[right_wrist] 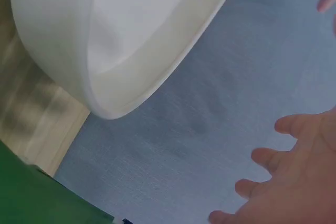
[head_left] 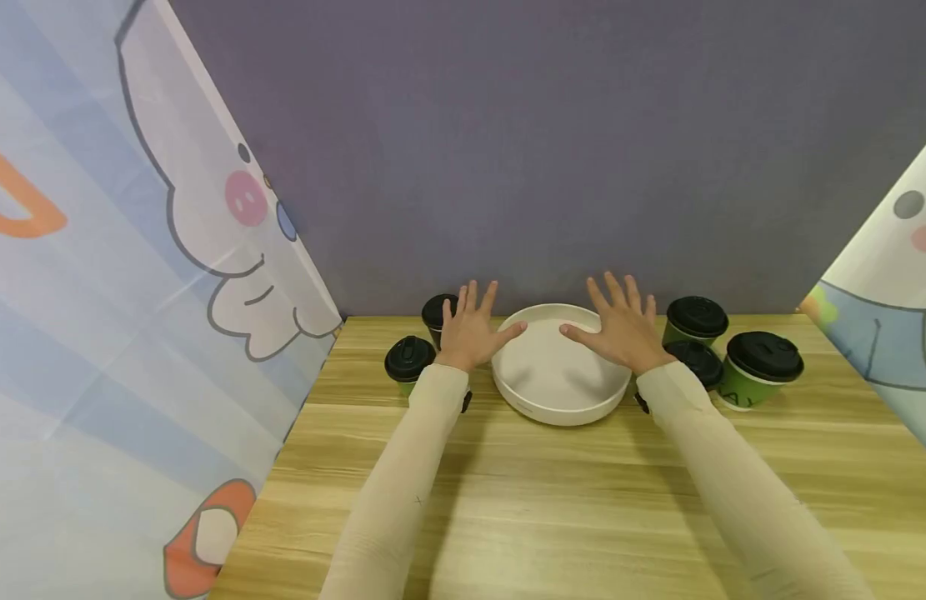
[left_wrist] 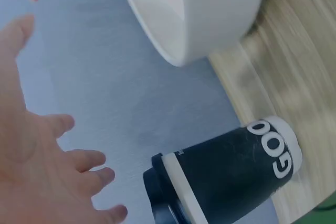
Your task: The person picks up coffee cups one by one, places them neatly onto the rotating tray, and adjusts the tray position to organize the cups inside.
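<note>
A round, shallow white bowl (head_left: pixel 560 367) stands on the wooden table near the back wall. My left hand (head_left: pixel 472 333) hovers above its left side, fingers straight and spread, holding nothing. Over the bowl's right side my right hand (head_left: pixel 620 333) is held the same way, palm down and apart from the rim. In the left wrist view a dark paper cup (left_wrist: pixel 231 177) with a black lid stands beside the bowl, below the left fingers. A green cup (right_wrist: pixel 42 192) is partly visible near the right hand.
Left of the bowl stand two lidded cups, the nearer one with a black lid (head_left: pixel 409 358). On the right are three more, among them a green cup (head_left: pixel 755 379). A grey wall (head_left: pixel 553 150) rises behind the table (head_left: pixel 538 508); printed cloth (head_left: pixel 95 333) hangs at the left.
</note>
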{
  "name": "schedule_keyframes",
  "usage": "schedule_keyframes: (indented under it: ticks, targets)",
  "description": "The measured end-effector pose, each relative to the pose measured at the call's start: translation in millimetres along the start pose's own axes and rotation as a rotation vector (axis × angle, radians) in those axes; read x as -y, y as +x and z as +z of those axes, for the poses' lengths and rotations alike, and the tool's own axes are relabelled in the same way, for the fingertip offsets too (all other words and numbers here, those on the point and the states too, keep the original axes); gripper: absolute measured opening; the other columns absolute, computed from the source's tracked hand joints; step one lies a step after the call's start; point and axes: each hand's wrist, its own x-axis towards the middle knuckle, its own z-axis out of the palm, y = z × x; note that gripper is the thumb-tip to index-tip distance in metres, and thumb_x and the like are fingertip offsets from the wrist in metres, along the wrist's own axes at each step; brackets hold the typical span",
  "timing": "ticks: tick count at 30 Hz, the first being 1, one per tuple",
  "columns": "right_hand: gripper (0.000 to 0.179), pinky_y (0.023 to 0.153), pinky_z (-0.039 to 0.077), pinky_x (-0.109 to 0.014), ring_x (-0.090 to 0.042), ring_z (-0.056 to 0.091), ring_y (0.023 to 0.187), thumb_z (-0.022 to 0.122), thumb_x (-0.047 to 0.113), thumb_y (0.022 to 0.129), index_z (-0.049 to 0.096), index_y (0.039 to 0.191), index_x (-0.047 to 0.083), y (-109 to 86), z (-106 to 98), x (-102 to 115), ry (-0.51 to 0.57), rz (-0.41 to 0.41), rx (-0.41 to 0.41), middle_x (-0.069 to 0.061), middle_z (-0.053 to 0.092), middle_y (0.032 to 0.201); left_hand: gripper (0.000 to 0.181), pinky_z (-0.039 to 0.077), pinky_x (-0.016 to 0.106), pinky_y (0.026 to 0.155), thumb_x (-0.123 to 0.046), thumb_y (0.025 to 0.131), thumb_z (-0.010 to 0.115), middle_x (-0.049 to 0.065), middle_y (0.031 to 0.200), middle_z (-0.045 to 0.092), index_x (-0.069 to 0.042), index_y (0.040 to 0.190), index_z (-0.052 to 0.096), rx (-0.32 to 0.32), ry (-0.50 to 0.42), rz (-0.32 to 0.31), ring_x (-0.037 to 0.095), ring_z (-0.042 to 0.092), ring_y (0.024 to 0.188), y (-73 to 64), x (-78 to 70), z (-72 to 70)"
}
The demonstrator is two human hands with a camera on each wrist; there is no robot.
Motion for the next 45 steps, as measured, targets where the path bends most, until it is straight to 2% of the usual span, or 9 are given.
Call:
schedule_keyframes:
  ticks: [4, 7, 10, 13, 20, 26, 31, 37, 45]
  targets:
    - [0.099, 0.117, 0.005, -0.076, -0.052, 0.006, 0.155, 0.062, 0.064, 0.093, 0.021, 0.164, 0.01, -18.5, -3.6, -1.2, 0.046, -0.044, -0.055, -0.024, 0.015, 0.169, 0.087, 0.029, 0.057, 0.123, -0.074, 0.094, 0.05, 0.015, 0.163, 0.038, -0.022, 0.161, 0.033, -0.084, -0.082, 0.032, 0.035, 0.036, 0.152, -14.0, 1.4, 3.0]
    - [0.083, 0.116, 0.015, -0.074, -0.053, 0.023, 0.148, 0.069, 0.048, 0.095, 0.039, 0.156, 0.003, -36.3, -7.2, -3.1, 0.079, -0.085, -0.126, -0.028, 0.033, 0.16, 0.07, 0.048, 0.052, 0.109, -0.061, 0.096, 0.061, 0.013, 0.146, 0.06, -0.017, 0.15, 0.053, -0.147, -0.156, 0.047, 0.034, 0.059, 0.131, -29.1, 3.8, 9.6]
    - [0.066, 0.109, 0.024, -0.074, -0.053, 0.037, 0.137, 0.071, 0.039, 0.095, 0.053, 0.145, -0.001, -54.7, -11.7, -7.5, 0.107, -0.108, -0.197, -0.03, 0.047, 0.147, 0.051, 0.056, 0.051, 0.093, -0.046, 0.097, 0.067, 0.01, 0.13, 0.07, -0.016, 0.138, 0.065, -0.186, -0.224, 0.04, 0.032, 0.069, 0.114, -42.6, 8.2, 19.7]
    - [0.057, 0.102, 0.028, -0.074, -0.055, 0.042, 0.128, 0.072, 0.034, 0.095, 0.058, 0.138, -0.001, -71.8, -16.5, -16.9, 0.141, -0.106, -0.25, -0.031, 0.052, 0.14, 0.038, 0.056, 0.052, 0.088, -0.031, 0.097, 0.07, 0.01, 0.119, 0.072, -0.013, 0.13, 0.069, -0.202, -0.287, 0.015, 0.031, 0.07, 0.107, -53.0, 12.7, 30.1]
    - [0.057, 0.099, 0.026, -0.077, -0.062, 0.036, 0.125, 0.075, 0.027, 0.093, 0.056, 0.137, -0.004, -104.1, -20.1, -51.2, 0.121, -0.017, -0.279, -0.037, 0.046, 0.14, 0.036, 0.056, 0.042, 0.077, -0.018, 0.096, 0.07, 0.013, 0.11, 0.071, -0.013, 0.131, 0.067, -0.106, -0.51, -0.077, 0.025, 0.069, 0.089, -66.5, 18.6, 49.0]
    - [0.07, 0.096, 0.025, -0.079, -0.066, 0.031, 0.127, 0.075, 0.031, 0.093, 0.046, 0.146, -0.007, -117.5, -13.5, -68.8, 0.136, 0.011, -0.244, -0.037, 0.038, 0.148, 0.041, 0.056, 0.039, 0.078, -0.016, 0.101, 0.063, 0.013, 0.11, 0.071, -0.011, 0.141, 0.058, -0.043, -0.638, -0.105, 0.026, 0.07, 0.092, -68.9, 21.5, 63.5]
    - [0.079, 0.096, 0.025, -0.081, -0.068, 0.03, 0.128, 0.075, 0.028, 0.093, 0.036, 0.153, -0.007, -119.2, -12.4, -76.3, 0.182, 0.016, -0.252, -0.039, 0.032, 0.152, 0.04, 0.056, 0.041, 0.083, -0.021, 0.107, 0.052, 0.014, 0.115, 0.069, -0.012, 0.145, 0.054, -0.016, -0.739, -0.13, 0.027, 0.069, 0.099, -67.0, 22.6, 69.8]
    - [0.085, 0.094, 0.029, -0.078, -0.067, 0.032, 0.126, 0.076, 0.026, 0.093, 0.029, 0.156, -0.008, -115.6, -13.6, -80.2, 0.179, 0.023, -0.248, -0.043, 0.032, 0.149, 0.047, 0.056, 0.036, 0.079, -0.032, 0.106, 0.056, 0.014, 0.114, 0.07, -0.012, 0.149, 0.05, 0.049, -0.811, -0.131, 0.022, 0.07, 0.09, -64.7, 25.9, 74.0]
    - [0.102, 0.092, 0.032, -0.081, -0.072, 0.032, 0.123, 0.073, 0.045, 0.093, 0.016, 0.161, -0.004, -107.1, -22.0, -80.2, 0.134, 0.081, -0.104, -0.051, 0.03, 0.146, 0.06, 0.055, 0.031, 0.072, -0.039, 0.105, 0.058, 0.017, 0.121, 0.069, -0.011, 0.155, 0.042, 0.153, -0.831, -0.137, 0.02, 0.07, 0.082, -60.6, 31.7, 73.8]
